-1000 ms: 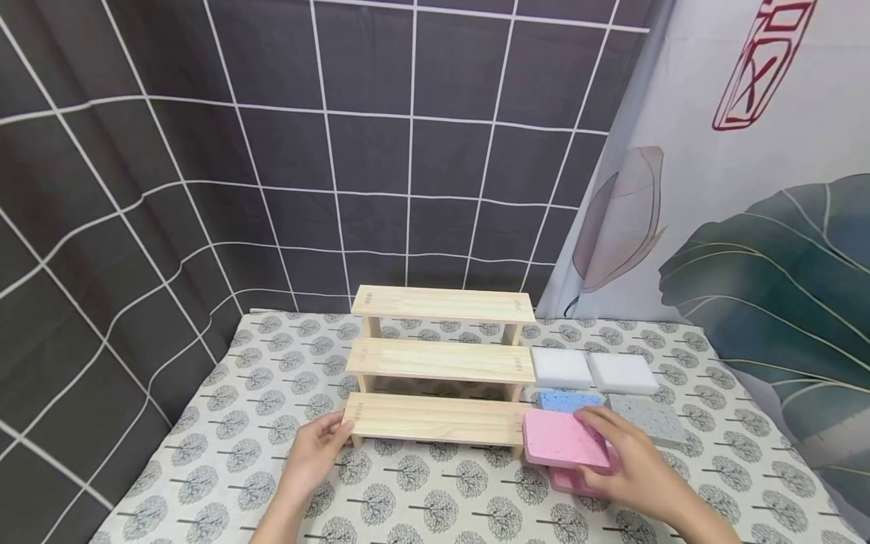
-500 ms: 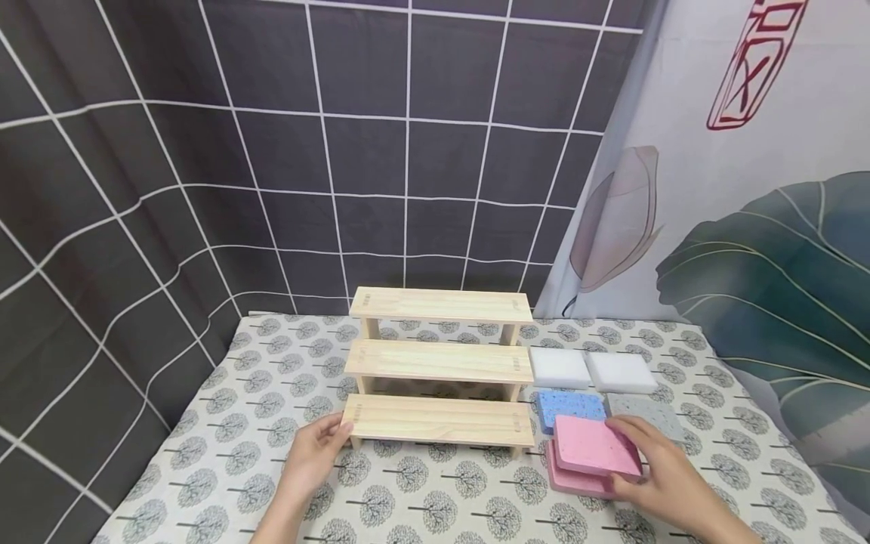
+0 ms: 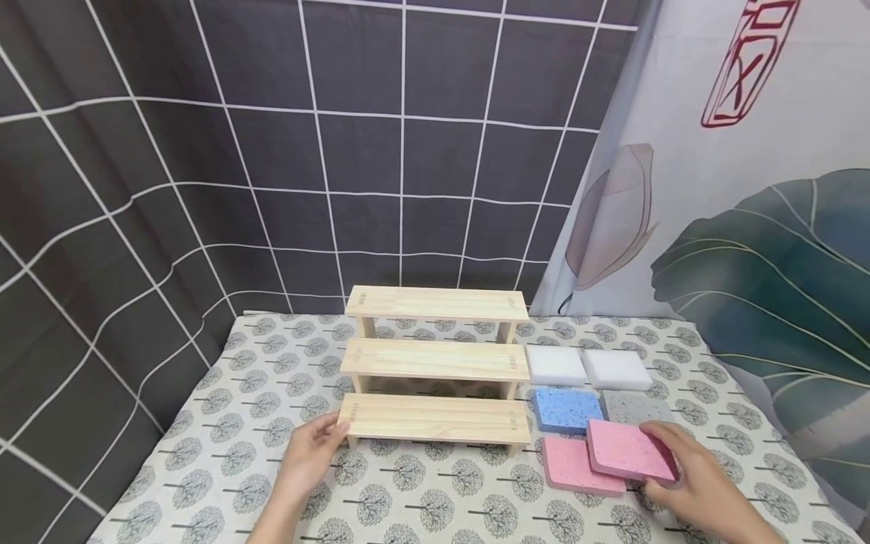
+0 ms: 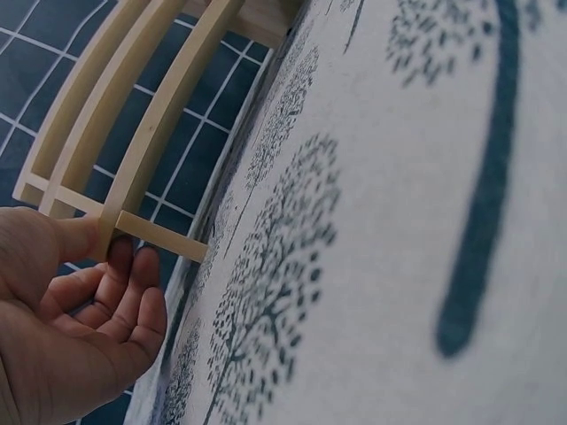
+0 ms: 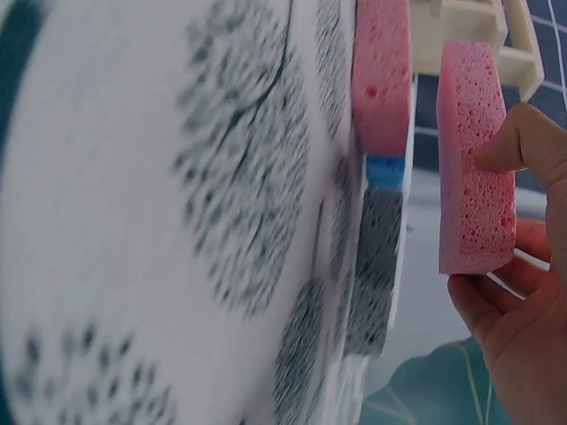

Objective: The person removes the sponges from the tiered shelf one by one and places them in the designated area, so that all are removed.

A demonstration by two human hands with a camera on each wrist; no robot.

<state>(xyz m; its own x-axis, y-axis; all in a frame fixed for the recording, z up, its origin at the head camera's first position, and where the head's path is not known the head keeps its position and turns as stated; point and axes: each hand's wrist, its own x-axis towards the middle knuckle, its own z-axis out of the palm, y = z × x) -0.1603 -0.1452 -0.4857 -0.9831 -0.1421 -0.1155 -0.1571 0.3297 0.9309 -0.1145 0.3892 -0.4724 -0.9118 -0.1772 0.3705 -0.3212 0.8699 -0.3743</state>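
Observation:
My left hand pinches the left end of the lowest step of a three-tier wooden stand, thumb on top and fingers beneath, as the left wrist view also shows. At the right, my right hand grips a pink sponge by its right side. In the right wrist view this sponge is held above the cloth between thumb and fingers. A second pink sponge lies on the cloth, partly overlapped by the held one in the head view.
A blue sponge and a grey sponge lie behind the pink ones. Two white sponges sit farther back, right of the stand. A tree-print cloth covers the table; a dark gridded curtain hangs behind.
My right hand has carried the pink sponge rightward from the stand's lowest step, uncovering the blue sponge and more of the second pink one. My left hand stays on the stand.

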